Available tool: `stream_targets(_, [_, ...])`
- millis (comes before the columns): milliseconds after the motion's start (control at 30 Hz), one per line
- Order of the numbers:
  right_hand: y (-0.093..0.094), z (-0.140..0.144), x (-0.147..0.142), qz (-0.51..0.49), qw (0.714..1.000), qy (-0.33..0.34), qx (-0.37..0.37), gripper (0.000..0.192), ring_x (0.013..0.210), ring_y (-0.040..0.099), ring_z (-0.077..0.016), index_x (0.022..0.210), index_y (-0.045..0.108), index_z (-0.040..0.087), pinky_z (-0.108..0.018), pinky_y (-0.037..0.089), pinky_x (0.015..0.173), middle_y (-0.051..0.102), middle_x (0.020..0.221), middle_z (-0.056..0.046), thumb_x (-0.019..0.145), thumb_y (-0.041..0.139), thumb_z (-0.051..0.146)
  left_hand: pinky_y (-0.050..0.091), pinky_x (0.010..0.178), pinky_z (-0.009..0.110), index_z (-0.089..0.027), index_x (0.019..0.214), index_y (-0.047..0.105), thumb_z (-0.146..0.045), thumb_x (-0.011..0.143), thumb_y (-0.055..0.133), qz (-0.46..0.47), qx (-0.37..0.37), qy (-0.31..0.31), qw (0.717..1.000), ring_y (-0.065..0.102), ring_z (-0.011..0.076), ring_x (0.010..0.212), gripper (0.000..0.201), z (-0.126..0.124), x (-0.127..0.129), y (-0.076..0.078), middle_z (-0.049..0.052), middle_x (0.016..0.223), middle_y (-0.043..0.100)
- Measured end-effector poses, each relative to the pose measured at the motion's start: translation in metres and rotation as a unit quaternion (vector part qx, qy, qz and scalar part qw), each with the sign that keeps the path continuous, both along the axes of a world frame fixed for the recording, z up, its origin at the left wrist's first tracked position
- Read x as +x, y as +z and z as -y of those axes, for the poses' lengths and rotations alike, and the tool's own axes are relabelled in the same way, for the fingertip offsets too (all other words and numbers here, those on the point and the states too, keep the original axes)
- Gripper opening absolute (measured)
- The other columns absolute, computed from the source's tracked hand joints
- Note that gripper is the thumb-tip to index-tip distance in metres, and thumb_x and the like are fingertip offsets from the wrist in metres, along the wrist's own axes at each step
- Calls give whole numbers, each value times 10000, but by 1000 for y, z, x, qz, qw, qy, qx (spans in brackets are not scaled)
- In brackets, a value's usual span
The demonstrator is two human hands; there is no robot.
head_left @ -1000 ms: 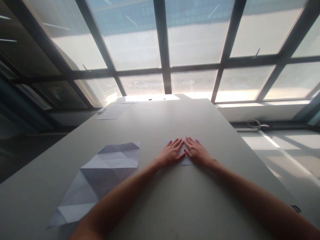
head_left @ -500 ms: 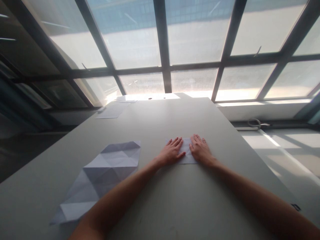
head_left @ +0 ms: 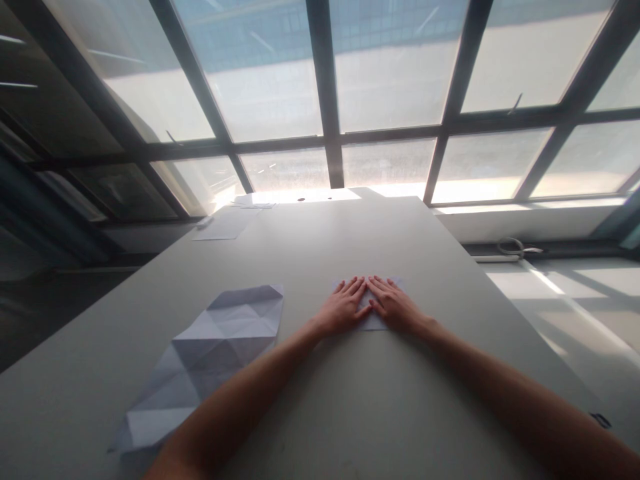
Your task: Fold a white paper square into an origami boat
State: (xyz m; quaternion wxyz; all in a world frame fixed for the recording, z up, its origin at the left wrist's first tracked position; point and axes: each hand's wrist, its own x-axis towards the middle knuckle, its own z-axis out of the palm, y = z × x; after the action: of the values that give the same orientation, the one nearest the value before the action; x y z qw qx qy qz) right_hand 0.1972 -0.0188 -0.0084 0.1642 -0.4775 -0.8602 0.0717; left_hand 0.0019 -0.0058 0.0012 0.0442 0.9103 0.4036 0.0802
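Both hands lay flat on a small folded piece of white paper [head_left: 369,313], which rested on the grey rectangular table [head_left: 350,400], near the middle and a little toward the person. The left hand [head_left: 343,309] covered the left part of the paper and the right hand [head_left: 395,308] covered the right part. Their thumbs and forefingers came almost together over the centre. The fingers of each hand were stretched out and slightly apart. They were not closed around anything, only pressing down, which seemed to be the way to hold the fold flat against the hard surface.

To the left, well apart from the hands, a larger white sheet marked with many triangular creases [head_left: 210,353] lay open on the table. It seemed to be put aside there so that the space under the hands was free. At the far edge, near the window, some more flat sheets of paper [head_left: 223,227] lay.
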Motion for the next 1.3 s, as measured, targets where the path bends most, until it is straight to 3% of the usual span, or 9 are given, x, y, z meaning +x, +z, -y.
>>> stream_targets(533, [-5,-2,-1,27,998,-56,-8,622,1426,191,-215,1477,288,91,-411,113,1159,269,1534,-113,939,325,400,143,1162,425,-261,1514,176,-600,957,207,-1,-10,-11,1000,128,219,1446,653,-1,-1,2,12,1558,216])
stream_targets(1300, [-13,-7,7,23,975,-222,-2,620,1409,213,-284,1428,342,17,-465,125,1134,299,1509,-196,930,312,385,121,1159,425,-247,1501,229,-612,949,231,-14,-11,-18,1000,119,226,1447,662,-3,-3,0,31,1562,209])
